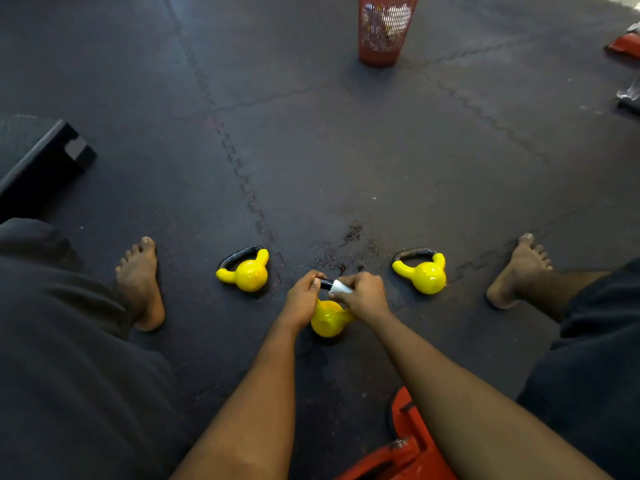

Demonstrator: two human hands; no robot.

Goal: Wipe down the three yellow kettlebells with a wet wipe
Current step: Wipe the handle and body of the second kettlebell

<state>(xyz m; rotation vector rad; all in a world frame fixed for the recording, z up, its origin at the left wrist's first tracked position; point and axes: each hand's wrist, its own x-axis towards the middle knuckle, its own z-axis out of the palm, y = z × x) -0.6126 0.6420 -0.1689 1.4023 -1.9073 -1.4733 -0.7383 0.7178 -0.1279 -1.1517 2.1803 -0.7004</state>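
Three yellow kettlebells with black handles sit on the dark floor mat. The left kettlebell (246, 271) and the right kettlebell (424, 274) lie tipped, untouched. The middle kettlebell (329, 319) is between my hands. My left hand (303, 299) grips the left end of its black handle. My right hand (363, 296) holds a white wet wipe (341, 288) wrapped around the handle's right part.
A red mesh bin (386, 27) stands far ahead. A black bench (38, 157) is at the left. Red metal equipment (405, 445) lies close under my right forearm. My bare feet flank the kettlebells: left foot (142, 282), right foot (517, 271).
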